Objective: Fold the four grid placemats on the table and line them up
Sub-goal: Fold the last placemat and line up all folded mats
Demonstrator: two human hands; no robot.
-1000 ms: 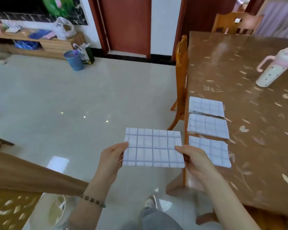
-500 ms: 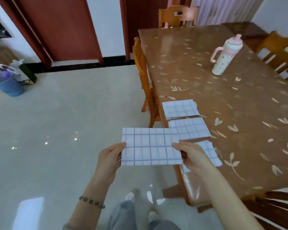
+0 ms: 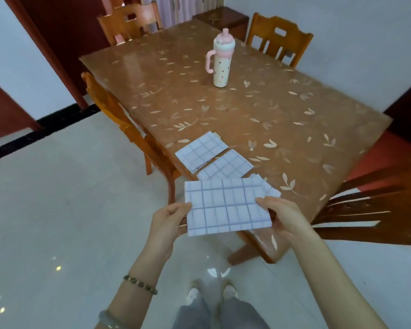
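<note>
holding: a folded grid placemat (image 3: pixel 227 206) was up in the air at the near corner of the table (image 3: pixel 247 110).
left hand (image 3: pixel 169 219): pinched its left edge.
right hand (image 3: pixel 284 218): pinched its right edge.
table: three folded placemats (image 3: pixel 226 166) lay in a row, nearest one partly hidden.
bottle (image 3: pixel 221 61): stood upright, well behind.
</note>
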